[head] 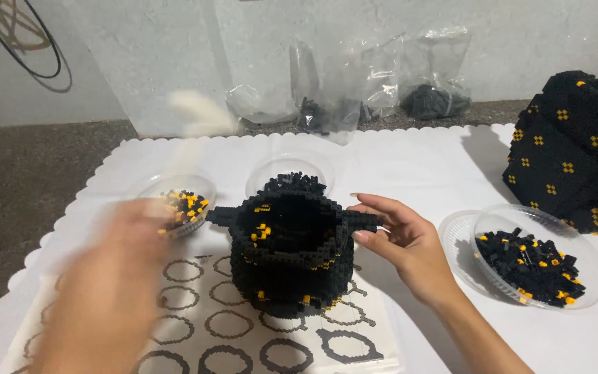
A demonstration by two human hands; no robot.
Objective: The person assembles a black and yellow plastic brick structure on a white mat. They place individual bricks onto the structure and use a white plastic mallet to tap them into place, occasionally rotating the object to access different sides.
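At frame center, a hollow black-and-yellow brick pot [288, 253] stands on a printed sheet [354, 339]. The right hand [403, 239], fingers apart, touches its fragile rim; blurred left hand [109, 284] unreadable. Probably light, best gripped low by its walls.

A hollow brick model [290, 257] is built in black, dotted with small yellow-orange clusters on its wall and inner face. The larger block structure [576, 149] is black too, marked with a regular scatter of yellow four-dot squares. Clear plastic bowls are noted: one [536, 260] filled with black and yellow-orange pieces, one [178, 204] with the same mix, one [291, 176] heaped black. The cloth [410, 166] is white, scallop-edged. The printed sheet [354, 339] is pale, patterned with dark grey ring outlines. Transparent bags [354, 90] hold black pieces.
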